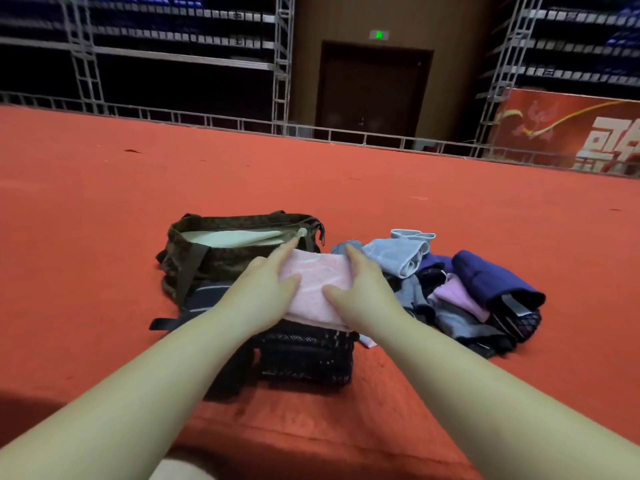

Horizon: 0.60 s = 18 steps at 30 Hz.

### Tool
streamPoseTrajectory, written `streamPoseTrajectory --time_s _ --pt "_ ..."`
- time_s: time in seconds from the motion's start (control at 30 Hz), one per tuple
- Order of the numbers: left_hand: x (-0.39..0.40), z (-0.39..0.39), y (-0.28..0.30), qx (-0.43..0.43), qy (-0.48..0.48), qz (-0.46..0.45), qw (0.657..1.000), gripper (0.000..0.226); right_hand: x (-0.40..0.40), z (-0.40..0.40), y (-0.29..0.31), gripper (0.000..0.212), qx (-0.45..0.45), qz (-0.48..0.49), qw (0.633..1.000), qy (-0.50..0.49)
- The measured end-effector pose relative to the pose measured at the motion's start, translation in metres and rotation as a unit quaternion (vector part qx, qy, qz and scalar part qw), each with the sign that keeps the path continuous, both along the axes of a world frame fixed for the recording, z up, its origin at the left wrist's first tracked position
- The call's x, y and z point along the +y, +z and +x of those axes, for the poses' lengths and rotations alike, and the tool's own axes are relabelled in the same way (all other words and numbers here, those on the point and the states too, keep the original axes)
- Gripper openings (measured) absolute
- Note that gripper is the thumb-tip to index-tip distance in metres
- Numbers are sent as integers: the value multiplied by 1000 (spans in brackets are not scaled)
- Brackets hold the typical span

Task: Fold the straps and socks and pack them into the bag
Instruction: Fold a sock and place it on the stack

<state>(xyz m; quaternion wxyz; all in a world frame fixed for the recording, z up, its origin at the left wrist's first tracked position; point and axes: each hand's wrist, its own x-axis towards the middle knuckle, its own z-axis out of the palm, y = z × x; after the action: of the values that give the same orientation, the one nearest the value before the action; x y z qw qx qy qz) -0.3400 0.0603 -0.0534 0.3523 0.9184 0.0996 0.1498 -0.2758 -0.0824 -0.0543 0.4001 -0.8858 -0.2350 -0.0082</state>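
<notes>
The red carpet point(311, 174) stretches across the whole floor and carries everything in play. On it, straight ahead, sits the brown patterned bag point(221, 251), its mouth open toward the camera with a pale lining or cloth showing inside; I cannot tell whether any folded item is already packed in it. To the right of the bag lies the pile of clothes point(478, 299), loose and jumbled, so most of the folding looks not yet done: a dark blue piece point(485, 275) on the far right, a light blue sock point(401, 256) at the back, a purple piece point(457, 296) in the middle, and grey and black checked pieces underneath. Nearer the camera, just in front of the bag, is a dark mesh stack point(308, 355) with a black strap point(166, 322) trailing out to its left. On top of that stack rests the pink cloth point(318, 289), which looks folded into a flat rectangle. The left hand point(266, 282) presses on its left edge with fingers straight, and the right hand point(353, 289) presses on its right side the same way, thumbs turned inward; neither hand grips it. My judgement is that the task is at an early to middle stage: 1 piece is being flattened beside the bag, and the pile remains to be folded and packed.
</notes>
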Motion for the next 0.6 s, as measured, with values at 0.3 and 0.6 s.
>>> streamPoseTrajectory --time_s 0.3,0.6 --pt "10 4 -13 123 -27 364 923 58 -1 6 -19 53 -174 -256 950 41" --pt "20 7 -40 179 -73 244 950 59 -7 9 -41 58 -66 -254 959 112"
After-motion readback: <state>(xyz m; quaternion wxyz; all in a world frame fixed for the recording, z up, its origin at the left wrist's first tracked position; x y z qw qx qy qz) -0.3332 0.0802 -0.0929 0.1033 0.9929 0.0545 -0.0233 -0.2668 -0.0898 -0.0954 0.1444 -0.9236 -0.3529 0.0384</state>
